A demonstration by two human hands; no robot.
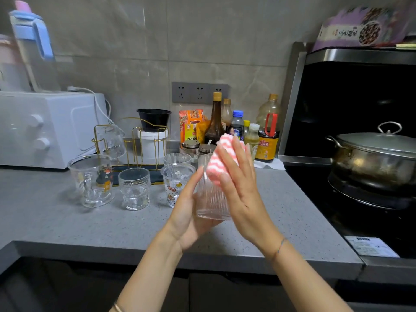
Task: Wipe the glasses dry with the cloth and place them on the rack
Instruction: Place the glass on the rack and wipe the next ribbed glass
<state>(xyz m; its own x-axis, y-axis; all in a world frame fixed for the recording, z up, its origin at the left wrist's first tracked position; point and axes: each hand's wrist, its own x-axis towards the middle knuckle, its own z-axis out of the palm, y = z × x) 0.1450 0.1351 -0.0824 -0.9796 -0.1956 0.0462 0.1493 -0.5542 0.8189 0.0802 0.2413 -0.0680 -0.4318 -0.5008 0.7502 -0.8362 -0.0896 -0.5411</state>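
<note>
- Grey speckled counter [67, 224] runs under a grey tiled wall, with a white microwave [45, 129] at the far left and a lidded pot [373, 154] on the hob at the right.
- Near the counter's front edge, the left hand [188, 213] cups the ribbed glass [211, 201] from below and behind. Its thumb lies up the side, and the glass is tilted and clear of the surface.
- The right hand [238, 183] has its fingers straight and close together. They press the pink-and-white cloth [219, 163] against the upper part of that glass, near the rim (whether the thumb hooks the cloth, I cannot tell).
- From where I stand this looks like the wiping step, with racking not yet begun for this glass.
- To do it well, I'd turn the glass with the left hand while the right keeps the cloth pressed. I'd follow the ribs, then push a wad of cloth down inside to the base. The holding fingers should stay low so the dried wall isn't smeared.
- The gold wire rack [134, 145] stands further back to the left, with 1 upturned glass [111, 140] hung on it.
- 4 more glasses sit on the counter in front of the rack, among them a handled mug [92, 181] and a cartoon glass [176, 185].
</note>
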